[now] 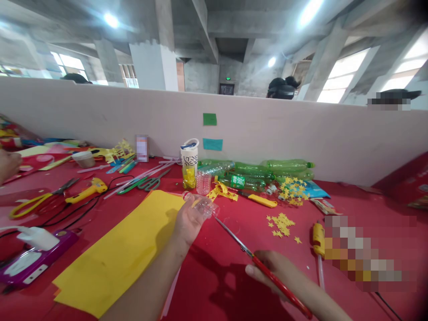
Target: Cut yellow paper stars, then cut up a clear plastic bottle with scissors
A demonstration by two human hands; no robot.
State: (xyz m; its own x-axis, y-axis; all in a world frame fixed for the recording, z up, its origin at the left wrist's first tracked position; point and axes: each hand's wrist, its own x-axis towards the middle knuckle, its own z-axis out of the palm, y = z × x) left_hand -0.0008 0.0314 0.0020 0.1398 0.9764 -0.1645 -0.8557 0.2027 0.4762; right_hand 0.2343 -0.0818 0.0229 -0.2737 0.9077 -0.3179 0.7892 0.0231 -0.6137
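Observation:
My left hand [189,224] is closed around the clear cut-off top of a plastic bottle [207,207], its neck tilted up to the left. In my right hand [272,266] is a pair of red-handled scissors [280,285]. Their blades point up and left, with the tip close to the bottle's cut edge; whether it touches I cannot tell. Under my left forearm lies a stack of yellow paper [123,249]. Just beyond the left hand stands a clear textured plastic cup-like piece [203,183], beside a patterned white-and-yellow cup [189,165].
Green bottles [254,167] lie along the white partition [160,120]. A yellow utility knife [262,200], yellow paper stars [281,224] and a glue gun [318,236] are to the right. Yellow-handled scissors [40,199], another glue gun [87,191] and a purple power strip [40,258] lie left. Another person's hand [9,166] shows far left.

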